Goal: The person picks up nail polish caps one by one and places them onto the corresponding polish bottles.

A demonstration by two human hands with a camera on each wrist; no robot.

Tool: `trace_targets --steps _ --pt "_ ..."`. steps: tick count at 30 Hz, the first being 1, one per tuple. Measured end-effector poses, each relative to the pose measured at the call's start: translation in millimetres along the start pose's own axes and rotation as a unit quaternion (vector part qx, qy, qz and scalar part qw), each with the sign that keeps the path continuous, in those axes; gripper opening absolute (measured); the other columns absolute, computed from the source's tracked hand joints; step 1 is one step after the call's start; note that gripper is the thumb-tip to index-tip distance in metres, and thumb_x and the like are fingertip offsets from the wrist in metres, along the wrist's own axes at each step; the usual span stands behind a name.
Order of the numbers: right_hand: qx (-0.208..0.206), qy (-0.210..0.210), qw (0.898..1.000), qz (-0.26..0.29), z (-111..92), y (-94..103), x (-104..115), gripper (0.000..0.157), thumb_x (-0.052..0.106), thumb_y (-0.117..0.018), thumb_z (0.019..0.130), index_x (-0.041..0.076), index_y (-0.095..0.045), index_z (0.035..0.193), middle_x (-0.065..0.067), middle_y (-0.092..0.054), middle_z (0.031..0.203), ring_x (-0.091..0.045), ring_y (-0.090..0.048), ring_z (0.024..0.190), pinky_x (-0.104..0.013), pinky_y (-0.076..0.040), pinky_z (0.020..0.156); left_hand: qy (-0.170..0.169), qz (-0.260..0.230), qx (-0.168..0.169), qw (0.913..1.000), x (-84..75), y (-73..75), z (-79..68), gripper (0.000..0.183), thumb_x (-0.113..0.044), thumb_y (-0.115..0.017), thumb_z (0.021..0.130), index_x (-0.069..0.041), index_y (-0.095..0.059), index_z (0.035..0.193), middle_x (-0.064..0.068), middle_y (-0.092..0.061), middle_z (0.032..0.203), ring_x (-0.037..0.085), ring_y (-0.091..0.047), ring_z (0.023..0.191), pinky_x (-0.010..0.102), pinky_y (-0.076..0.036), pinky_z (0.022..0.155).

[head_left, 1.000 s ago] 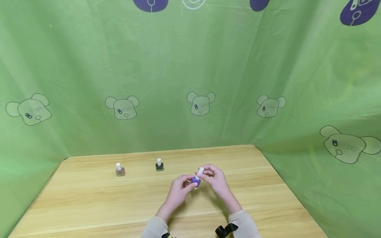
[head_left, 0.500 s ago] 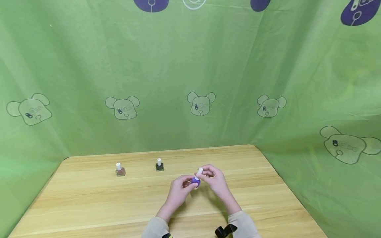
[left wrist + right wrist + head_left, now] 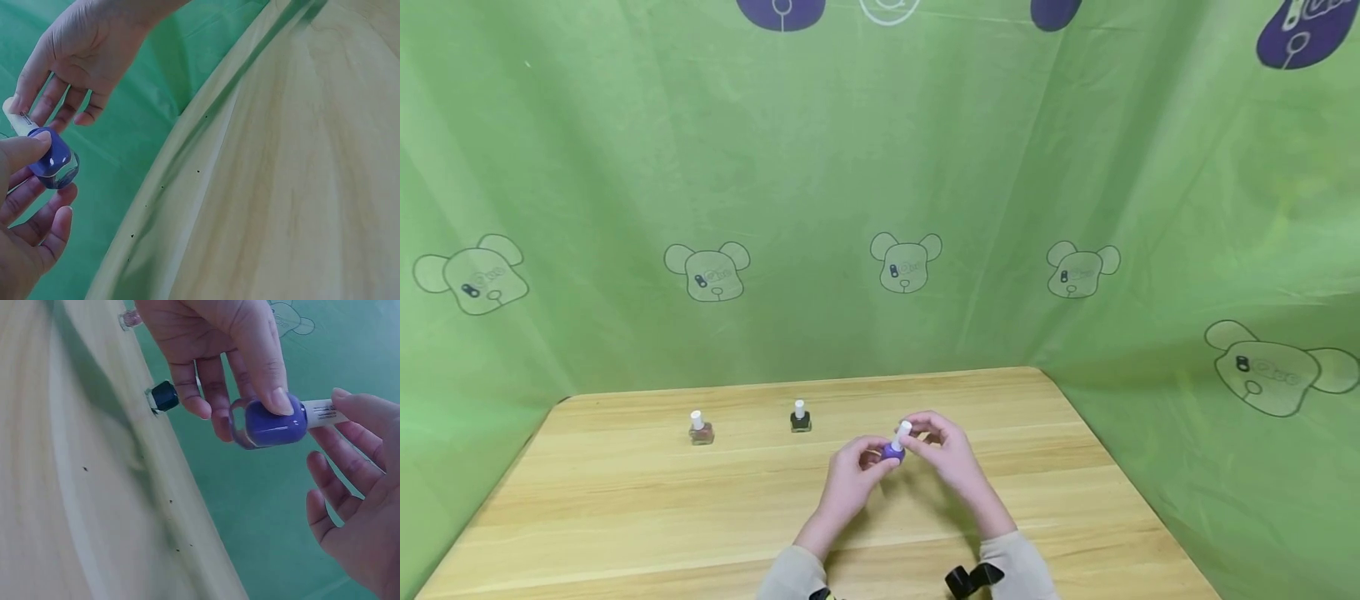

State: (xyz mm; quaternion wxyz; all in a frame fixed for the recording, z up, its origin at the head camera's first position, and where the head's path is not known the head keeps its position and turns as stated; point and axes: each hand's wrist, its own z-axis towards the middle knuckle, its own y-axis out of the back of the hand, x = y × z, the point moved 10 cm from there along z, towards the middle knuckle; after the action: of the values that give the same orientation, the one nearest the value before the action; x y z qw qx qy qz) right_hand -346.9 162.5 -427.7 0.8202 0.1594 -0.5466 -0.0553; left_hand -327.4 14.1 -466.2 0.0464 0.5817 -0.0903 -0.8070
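Between my hands, above the table, is a bottle of purple nail polish (image 3: 275, 427) with a white cap (image 3: 323, 413). My left hand (image 3: 852, 479) pinches the glass body, its thumb lying on the purple side in both wrist views. With thumb and forefinger, my right hand (image 3: 949, 454) pinches the cap. The cap sits against the bottle's neck. In the head view the bottle tilts, cap up and to the right. Farther back on the table stand a black nail polish bottle (image 3: 801, 418) and a pinkish-red one (image 3: 701, 430), both white-capped and upright.
The light wooden table (image 3: 625, 517) reaches back to a green curtain (image 3: 820, 167) printed with bear heads, which also hangs along both sides. Dark specks dot the tabletop in the wrist views. A black strap (image 3: 973, 579) circles the right sleeve.
Both hands stay at nearly the same spot with the purple nail polish. The bottle and hands have shifted very slightly upward in the head view; the other two bottles stay put.
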Motion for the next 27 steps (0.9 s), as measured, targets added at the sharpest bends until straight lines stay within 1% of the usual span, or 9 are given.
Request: trace_targets --steps 3,8,15,19,21,24,26,27 --pt "-0.008 -0.004 1.000 0.000 0 6.6 2 0.026 0.013 -0.073 0.086 0.004 -0.066 0.109 -0.012 -0.072 0.101 -0.001 -0.061 0.088 -0.022 -0.047 0.076 0.006 -0.009 -0.002 0.9999 -0.1 -0.5 2.0 0.027 -0.019 -0.076 0.083 -0.005 -0.069 0.106 0.012 -0.071 0.102 0.010 -0.065 0.082 0.018 -0.056 0.074" --pt "-0.019 0.006 1.000 -0.001 0 17.6 7 0.027 0.011 -0.071 0.087 0.001 -0.065 0.112 -0.017 -0.072 0.104 -0.002 -0.063 0.089 -0.021 -0.047 0.076 0.012 -0.006 -0.003 0.9999 0.2 -2.5 8.2 0.027 -0.019 -0.076 0.083 -0.007 -0.069 0.107 0.010 -0.071 0.104 0.012 -0.067 0.086 0.017 -0.056 0.076" --pt "-0.030 -0.003 1.000 -0.004 1 36.8 3 0.029 0.015 -0.069 0.090 0.003 -0.064 0.115 -0.020 -0.071 0.107 -0.006 -0.065 0.094 -0.021 -0.049 0.080 -0.004 -0.007 -0.012 0.9999 0.5 -2.2 24.7 0.029 -0.017 -0.077 0.082 -0.004 -0.068 0.106 0.014 -0.071 0.102 0.019 -0.069 0.086 0.019 -0.057 0.075" --pt "-0.042 -0.001 0.999 0.008 2 51.2 1 0.028 0.010 -0.067 0.091 -0.002 -0.062 0.116 -0.021 -0.070 0.108 -0.004 -0.065 0.093 -0.019 -0.051 0.082 0.002 -0.003 -0.016 0.9999 4.6 -1.2 34.8 0.028 -0.014 -0.077 0.081 -0.003 -0.068 0.105 0.015 -0.072 0.102 0.021 -0.070 0.086 0.021 -0.058 0.075" --pt "-0.051 0.001 0.999 0.018 2 59.5 -1 0.026 0.006 -0.065 0.092 -0.005 -0.061 0.115 -0.016 -0.071 0.106 -0.001 -0.065 0.092 -0.017 -0.052 0.082 0.009 0.004 -0.015 0.9998 8.2 -1.4 39.3 0.028 -0.013 -0.077 0.081 -0.003 -0.068 0.104 0.015 -0.072 0.102 0.021 -0.070 0.086 0.022 -0.059 0.075" --pt "-0.069 0.005 0.997 0.032 2 74.0 -2 0.027 0.003 -0.063 0.092 -0.010 -0.059 0.115 0.002 -0.073 0.100 0.000 -0.066 0.091 -0.015 -0.053 0.083 0.027 0.010 -0.013 0.9995 16.3 -2.4 46.7 0.027 -0.012 -0.077 0.081 -0.003 -0.068 0.104 0.015 -0.072 0.103 0.021 -0.070 0.086 0.022 -0.059 0.074" --pt "-0.083 0.004 0.996 0.036 1 84.5 -4 0.029 0.003 -0.063 0.092 -0.013 -0.057 0.115 0.013 -0.072 0.096 0.000 -0.067 0.090 -0.014 -0.053 0.083 0.039 0.011 -0.011 0.9991 22.4 -3.6 51.7 0.027 -0.012 -0.077 0.081 -0.003 -0.067 0.104 0.016 -0.071 0.104 0.021 -0.070 0.087 0.022 -0.059 0.073" --pt "-0.091 0.002 0.995 0.039 1 89.7 -5 0.030 0.003 -0.063 0.092 -0.015 -0.056 0.115 0.017 -0.071 0.094 0.000 -0.067 0.090 -0.013 -0.053 0.082 0.045 0.012 -0.011 0.9989 25.5 -4.2 54.1 0.027 -0.012 -0.078 0.080 -0.003 -0.067 0.104 0.016 -0.071 0.104 0.021 -0.070 0.087 0.023 -0.059 0.072"
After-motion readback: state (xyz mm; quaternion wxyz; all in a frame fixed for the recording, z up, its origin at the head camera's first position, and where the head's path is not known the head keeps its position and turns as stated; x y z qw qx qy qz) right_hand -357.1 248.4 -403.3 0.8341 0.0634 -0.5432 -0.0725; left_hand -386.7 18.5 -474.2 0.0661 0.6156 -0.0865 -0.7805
